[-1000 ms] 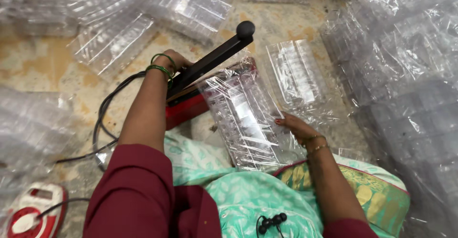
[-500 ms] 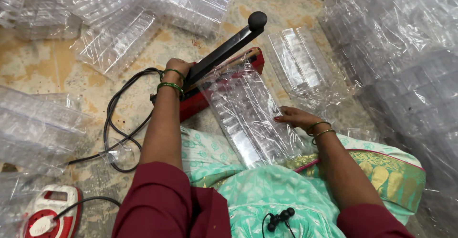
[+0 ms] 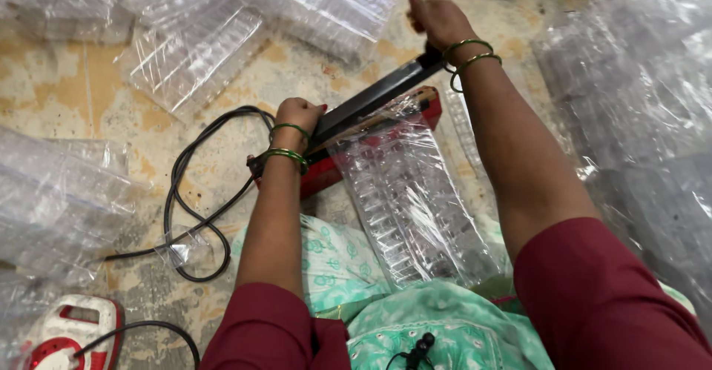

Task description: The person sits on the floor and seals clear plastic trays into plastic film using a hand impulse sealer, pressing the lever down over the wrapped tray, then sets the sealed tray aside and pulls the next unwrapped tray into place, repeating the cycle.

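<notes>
Head view, clear ribbed plastic bag, mouth under red sealer

Worn, stained beige stone floor, patchy and scuffed, evenly lit by soft light

A red-based heat sealer with a long black press arm is seen on the worn, stained floor. The far end of the arm is gripped by the right hand, closed over its knob, green bangles at the wrist. The near end of the arm is pressed by the left hand, fist closed. Between the two grips, the top edge of a clear plastic bag of ribbed transparent trays is caught under the arm; the bag lies back toward the lap. Just left of the left hand, a black power cable is looped. Heaps of clear plastic packs are piled beyond the right hand.
</notes>
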`<state>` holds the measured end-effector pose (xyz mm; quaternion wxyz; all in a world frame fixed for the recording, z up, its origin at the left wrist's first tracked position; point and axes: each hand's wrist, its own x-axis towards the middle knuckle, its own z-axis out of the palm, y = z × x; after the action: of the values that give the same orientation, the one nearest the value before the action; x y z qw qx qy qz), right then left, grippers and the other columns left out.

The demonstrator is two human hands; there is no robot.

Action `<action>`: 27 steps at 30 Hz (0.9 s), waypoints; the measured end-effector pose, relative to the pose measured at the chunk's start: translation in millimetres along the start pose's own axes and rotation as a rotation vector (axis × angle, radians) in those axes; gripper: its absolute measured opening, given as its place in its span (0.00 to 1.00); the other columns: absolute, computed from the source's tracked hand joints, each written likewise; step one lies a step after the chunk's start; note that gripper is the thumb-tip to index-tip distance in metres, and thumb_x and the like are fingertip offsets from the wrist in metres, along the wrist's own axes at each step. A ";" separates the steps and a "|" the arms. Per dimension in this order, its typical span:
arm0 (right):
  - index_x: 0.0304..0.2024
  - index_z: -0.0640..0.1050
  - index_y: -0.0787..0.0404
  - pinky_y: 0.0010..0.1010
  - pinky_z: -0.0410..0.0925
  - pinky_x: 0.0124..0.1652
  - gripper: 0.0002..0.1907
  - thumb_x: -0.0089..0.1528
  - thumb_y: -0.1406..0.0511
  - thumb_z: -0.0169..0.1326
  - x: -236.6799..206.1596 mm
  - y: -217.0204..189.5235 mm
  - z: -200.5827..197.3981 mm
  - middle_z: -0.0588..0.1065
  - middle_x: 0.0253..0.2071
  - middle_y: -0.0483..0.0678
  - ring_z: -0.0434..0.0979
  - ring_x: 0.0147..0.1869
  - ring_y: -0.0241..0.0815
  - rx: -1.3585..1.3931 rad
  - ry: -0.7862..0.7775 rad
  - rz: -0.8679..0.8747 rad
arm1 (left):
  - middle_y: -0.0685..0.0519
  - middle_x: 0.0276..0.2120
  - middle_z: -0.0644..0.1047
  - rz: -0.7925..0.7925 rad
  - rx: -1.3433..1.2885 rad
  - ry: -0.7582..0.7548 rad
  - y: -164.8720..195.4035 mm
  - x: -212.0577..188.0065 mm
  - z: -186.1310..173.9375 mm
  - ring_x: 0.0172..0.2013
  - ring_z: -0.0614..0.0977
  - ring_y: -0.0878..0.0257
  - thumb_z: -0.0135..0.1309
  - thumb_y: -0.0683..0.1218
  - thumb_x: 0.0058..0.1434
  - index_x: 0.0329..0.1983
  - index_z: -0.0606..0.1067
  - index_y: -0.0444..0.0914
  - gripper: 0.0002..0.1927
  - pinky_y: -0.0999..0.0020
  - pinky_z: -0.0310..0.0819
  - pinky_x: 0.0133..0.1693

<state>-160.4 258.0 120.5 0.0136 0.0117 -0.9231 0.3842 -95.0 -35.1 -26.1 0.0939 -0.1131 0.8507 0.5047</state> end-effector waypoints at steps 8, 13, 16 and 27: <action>0.44 0.82 0.58 0.36 0.71 0.44 0.29 0.68 0.44 0.41 -8.2 83.3 46.3 0.81 0.38 0.50 0.81 0.41 0.43 -0.036 -0.114 0.305 | 0.46 0.33 0.83 0.010 0.392 0.121 -4.9 -20.0 18.7 0.39 0.83 0.46 0.63 0.56 0.56 0.26 0.81 0.43 0.13 0.51 0.72 0.47; 0.40 0.83 0.59 0.33 0.70 0.42 0.33 0.65 0.39 0.42 -8.5 85.5 49.8 0.81 0.32 0.46 0.82 0.37 0.41 -0.140 -0.068 0.356 | 0.45 0.31 0.82 0.048 0.432 0.130 -2.1 -26.2 15.9 0.37 0.83 0.45 0.63 0.57 0.58 0.26 0.80 0.41 0.15 0.51 0.73 0.45; 0.38 0.82 0.60 0.33 0.71 0.40 0.37 0.64 0.36 0.43 -9.7 82.7 51.0 0.81 0.30 0.47 0.82 0.35 0.40 -0.138 -0.064 0.347 | 0.46 0.29 0.82 0.048 0.433 0.139 0.2 -29.4 14.0 0.35 0.83 0.46 0.63 0.55 0.59 0.26 0.80 0.41 0.14 0.51 0.72 0.45; 0.30 0.80 0.60 0.31 0.71 0.38 0.39 0.61 0.32 0.45 -10.7 86.6 53.7 0.80 0.24 0.45 0.82 0.31 0.39 -0.159 0.014 0.245 | 0.49 0.25 0.81 0.054 0.464 0.177 3.2 -33.1 13.4 0.30 0.82 0.49 0.64 0.55 0.59 0.24 0.78 0.41 0.16 0.54 0.68 0.45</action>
<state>-153.4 281.0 20.9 -0.0264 -0.1050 -0.9449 0.3089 -63.6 -18.6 -20.8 0.0290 -0.1096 0.9515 0.2860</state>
